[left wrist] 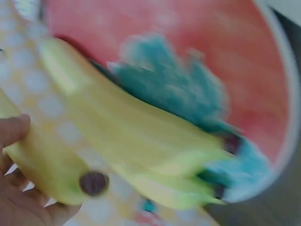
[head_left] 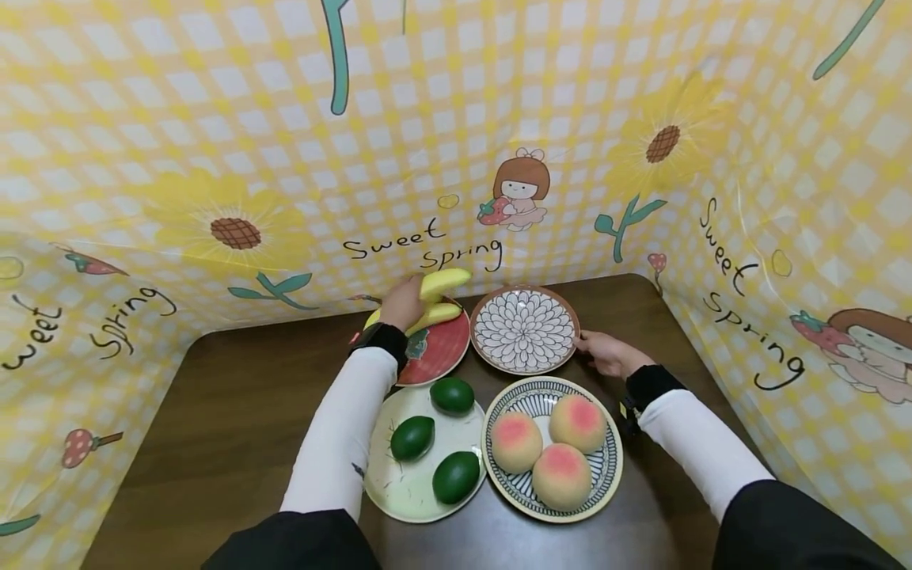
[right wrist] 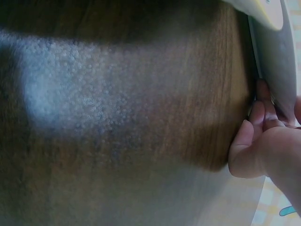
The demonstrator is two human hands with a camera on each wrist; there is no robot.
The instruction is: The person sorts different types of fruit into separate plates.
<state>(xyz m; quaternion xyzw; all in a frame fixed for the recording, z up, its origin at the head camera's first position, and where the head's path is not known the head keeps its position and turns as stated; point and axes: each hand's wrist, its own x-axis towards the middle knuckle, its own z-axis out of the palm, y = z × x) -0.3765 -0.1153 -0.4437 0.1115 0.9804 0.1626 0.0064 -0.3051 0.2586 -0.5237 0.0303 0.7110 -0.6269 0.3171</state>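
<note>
My left hand (head_left: 402,304) grips a yellow banana (head_left: 446,280) above the red plate (head_left: 443,356) at the back. In the left wrist view, the held banana (left wrist: 51,165) lies against curled fingers. Beside it, other bananas (left wrist: 141,127) rest on the red plate with its green leaf design. On the right, my right hand (head_left: 609,352) pinches the brown rim of a plate with a petal pattern (head_left: 526,330). The right wrist view shows several fingers (right wrist: 263,101) at the underside of that plate (right wrist: 277,61); the thumb is mostly cut off by the frame edge.
In front stand a pale green plate (head_left: 392,495) with three dark green fruits (head_left: 456,477) and a patterned plate (head_left: 614,463) with three peaches (head_left: 563,476). The plates sit close together on a brown table (head_left: 235,427). A yellow checked cloth (head_left: 399,158) walls the back and sides.
</note>
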